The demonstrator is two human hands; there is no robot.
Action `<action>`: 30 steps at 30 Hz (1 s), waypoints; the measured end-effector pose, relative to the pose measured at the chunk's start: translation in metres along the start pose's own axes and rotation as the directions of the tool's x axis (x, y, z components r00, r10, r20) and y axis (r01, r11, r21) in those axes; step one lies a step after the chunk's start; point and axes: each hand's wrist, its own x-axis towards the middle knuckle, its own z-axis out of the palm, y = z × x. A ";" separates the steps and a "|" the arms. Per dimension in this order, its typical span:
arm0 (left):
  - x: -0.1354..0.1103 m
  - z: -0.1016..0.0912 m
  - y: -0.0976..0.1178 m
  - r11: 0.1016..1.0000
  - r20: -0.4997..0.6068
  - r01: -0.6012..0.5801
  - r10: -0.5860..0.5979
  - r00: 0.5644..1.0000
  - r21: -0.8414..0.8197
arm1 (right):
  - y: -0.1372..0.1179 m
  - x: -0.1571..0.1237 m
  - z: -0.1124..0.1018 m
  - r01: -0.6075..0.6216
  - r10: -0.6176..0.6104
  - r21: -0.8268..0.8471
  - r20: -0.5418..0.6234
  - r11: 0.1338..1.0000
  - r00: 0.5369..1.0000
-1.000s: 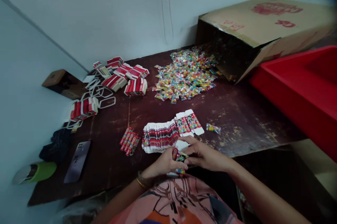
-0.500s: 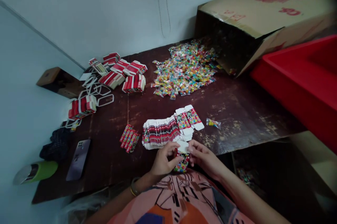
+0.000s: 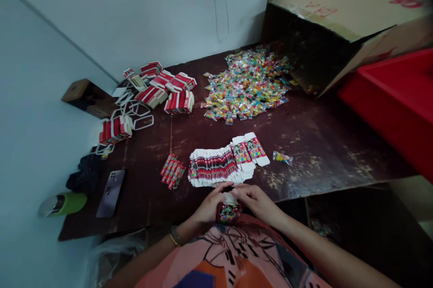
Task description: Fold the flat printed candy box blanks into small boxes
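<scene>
Close to my body, a small printed candy box [image 3: 228,214] with a pale flap at its top is held between both hands. My left hand [image 3: 211,204] is closed round the box's left side. At the flap, the fingers of my right hand [image 3: 255,202] are pressed together on the box's upper right edge. Just beyond my hands lies a fanned row of flat, unfolded boxes [image 3: 213,167], red with white flaps. Left of the row sits a small group of closed boxes [image 3: 172,171]. One candy packet [image 3: 283,158] lies right of the row.
A heap of wrapped candy packets [image 3: 245,89] spreads before a large open carton [image 3: 338,12]. A red bin [image 3: 399,98] stands at right. Bundled flat boxes [image 3: 179,102], white bands [image 3: 144,122], a phone [image 3: 111,193] and a green-and-grey cylindrical object [image 3: 69,203] are at left.
The camera view has shifted, so the table things appear further right. Both hands have drawn closer together over the box's top, and the flap shows less.
</scene>
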 end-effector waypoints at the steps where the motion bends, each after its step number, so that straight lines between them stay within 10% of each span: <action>1: 0.000 -0.002 0.000 0.999 0.003 -0.011 0.011 1.000 -0.037 | 0.002 0.003 0.001 0.010 -0.010 -0.027 -0.005 1.000 1.000; 6: -0.006 -0.014 -0.007 0.990 0.098 0.030 -0.016 0.995 -0.139 | 0.006 0.013 -0.001 0.076 -0.077 -0.165 -0.002 0.983 0.997; 11: -0.014 -0.025 -0.017 0.995 0.099 -0.021 0.030 0.995 -0.099 | 0.000 0.009 -0.013 0.320 -0.224 -0.425 0.261 0.847 0.939; 18: -0.015 -0.020 0.003 0.926 -0.039 -0.153 0.177 0.983 0.344 | -0.021 0.016 -0.019 0.436 -0.271 -0.500 0.371 0.748 0.889; 22: -0.038 -0.029 0.039 0.814 -0.050 -0.099 0.155 0.987 0.572 | -0.018 0.039 -0.083 0.194 -0.345 -0.746 -0.051 0.637 0.937; 25: -0.063 -0.052 0.057 0.738 -0.063 0.040 0.004 0.998 0.673 | -0.002 0.041 -0.147 -0.135 -0.360 -0.822 -0.382 0.553 0.851; 27: -0.074 -0.068 0.063 0.701 -0.037 0.125 -0.140 0.989 0.702 | 0.009 0.036 -0.178 -0.216 -0.347 -0.824 -0.438 0.524 0.829; 30: -0.073 -0.073 0.068 0.787 -0.031 0.043 -0.031 0.999 0.616 | 0.016 0.038 -0.198 -0.216 -0.349 -0.834 -0.428 0.508 0.833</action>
